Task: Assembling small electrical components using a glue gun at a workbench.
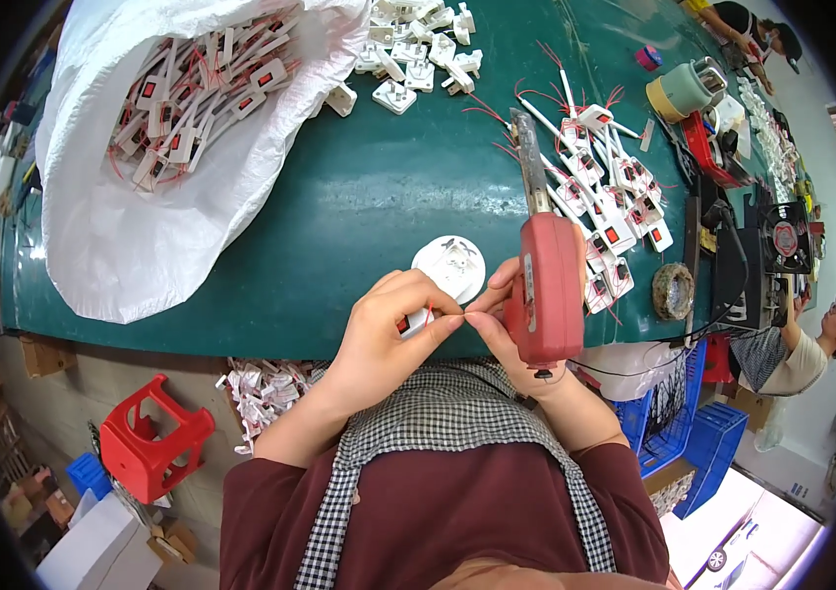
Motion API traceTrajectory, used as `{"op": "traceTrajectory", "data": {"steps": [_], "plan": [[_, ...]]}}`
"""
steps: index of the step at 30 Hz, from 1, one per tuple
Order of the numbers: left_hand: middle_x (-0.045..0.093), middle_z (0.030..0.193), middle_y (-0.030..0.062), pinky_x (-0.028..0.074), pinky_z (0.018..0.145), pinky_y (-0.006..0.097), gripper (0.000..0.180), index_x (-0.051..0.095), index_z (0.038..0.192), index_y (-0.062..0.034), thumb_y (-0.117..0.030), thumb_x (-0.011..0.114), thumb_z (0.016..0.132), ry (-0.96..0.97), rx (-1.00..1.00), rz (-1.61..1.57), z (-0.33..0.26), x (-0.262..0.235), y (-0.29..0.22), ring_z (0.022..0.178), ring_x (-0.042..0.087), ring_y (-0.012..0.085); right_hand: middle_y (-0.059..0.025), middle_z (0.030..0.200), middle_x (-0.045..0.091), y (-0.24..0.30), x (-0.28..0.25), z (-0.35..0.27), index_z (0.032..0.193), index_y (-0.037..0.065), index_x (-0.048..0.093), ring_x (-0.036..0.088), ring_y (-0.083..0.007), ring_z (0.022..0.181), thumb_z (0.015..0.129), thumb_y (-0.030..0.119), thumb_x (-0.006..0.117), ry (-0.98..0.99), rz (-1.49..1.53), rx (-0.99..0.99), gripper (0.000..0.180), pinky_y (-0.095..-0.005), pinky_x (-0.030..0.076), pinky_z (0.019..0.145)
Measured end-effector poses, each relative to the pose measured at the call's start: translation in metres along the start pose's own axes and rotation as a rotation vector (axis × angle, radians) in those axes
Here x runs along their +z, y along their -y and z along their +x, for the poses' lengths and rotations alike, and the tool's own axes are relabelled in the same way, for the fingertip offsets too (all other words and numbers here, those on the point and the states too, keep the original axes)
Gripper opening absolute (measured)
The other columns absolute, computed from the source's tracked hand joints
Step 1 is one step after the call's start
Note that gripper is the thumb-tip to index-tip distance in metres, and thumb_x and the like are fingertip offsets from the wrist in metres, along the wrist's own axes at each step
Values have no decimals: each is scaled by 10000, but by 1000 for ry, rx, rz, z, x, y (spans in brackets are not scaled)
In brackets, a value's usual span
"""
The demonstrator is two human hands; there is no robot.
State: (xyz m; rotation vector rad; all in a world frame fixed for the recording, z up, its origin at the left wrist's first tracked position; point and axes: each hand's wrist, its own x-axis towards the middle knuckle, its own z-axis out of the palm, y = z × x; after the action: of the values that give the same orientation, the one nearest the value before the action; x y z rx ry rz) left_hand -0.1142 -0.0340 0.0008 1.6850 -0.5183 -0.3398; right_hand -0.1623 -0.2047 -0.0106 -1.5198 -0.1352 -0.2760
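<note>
**Hands pinching a small switch part at the near tabletop edge**

Left hand closed around a small white switch part with a red button, pinched between thumb and fingers just over the near edge of the green tabletop. Right hand wrapped around a red soldering gun, fingertips meeting the left at the part's thin wire. Likely light, rigid plastic with fine, easily bent leads; best held by the body, not the wire. Just beyond, a white round disc. To the right, a spread of wired switch parts with red leads. Farther off, loose white plug pieces; far left, a white bag full of similar parts. Far right, a roll of tape. Below the tabletop on the left, a red stool.
</note>
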Motion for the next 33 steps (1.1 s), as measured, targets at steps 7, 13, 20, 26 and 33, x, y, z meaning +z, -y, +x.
{"op": "traceTrajectory", "data": {"steps": [7, 13, 20, 26, 33], "plan": [[558, 723, 56, 401, 619, 335, 71, 641, 802, -44, -44, 689, 749, -175, 29, 218, 12, -4, 9, 681, 503, 216, -177, 1112, 524, -6, -14, -1, 1473, 75, 25, 635, -189, 866, 774, -87, 653, 34, -92, -67, 954, -280, 535, 712], [560, 738, 39, 429, 591, 333, 70, 632, 786, -45, -45, 684, 739, -193, -8, 330, 24, 3, 15, 693, 542, 206, -131, 1249, 485, 22, -53, -30, 1449, 72, 175, 602, -141, 830, 805, -17, 620, 130, 46, 251, 788, -210, 464, 615], [581, 746, 31, 466, 558, 313, 95, 619, 751, -56, -25, 694, 704, -265, 174, 571, 29, 10, 22, 670, 583, 190, -157, 1151, 573, 35, -75, -86, 1340, -37, 382, 585, -127, 742, 799, 189, 719, 75, 37, 391, 677, -238, 470, 634], [573, 736, 26, 459, 544, 302, 111, 604, 745, -63, -25, 697, 698, -283, 219, 584, 30, 11, 28, 654, 576, 182, -141, 1008, 640, 46, -61, -93, 1250, -42, 490, 627, -164, 718, 766, 101, 713, -93, 134, 476, 551, -267, 505, 655], [543, 729, 7, 451, 519, 307, 115, 586, 728, -86, -46, 689, 696, -319, 240, 621, 29, 15, 27, 638, 551, 171, -113, 898, 682, 39, -59, -107, 954, 25, 669, 676, -256, 873, 622, -20, 683, 11, -564, 461, 336, -302, 541, 742]]}}
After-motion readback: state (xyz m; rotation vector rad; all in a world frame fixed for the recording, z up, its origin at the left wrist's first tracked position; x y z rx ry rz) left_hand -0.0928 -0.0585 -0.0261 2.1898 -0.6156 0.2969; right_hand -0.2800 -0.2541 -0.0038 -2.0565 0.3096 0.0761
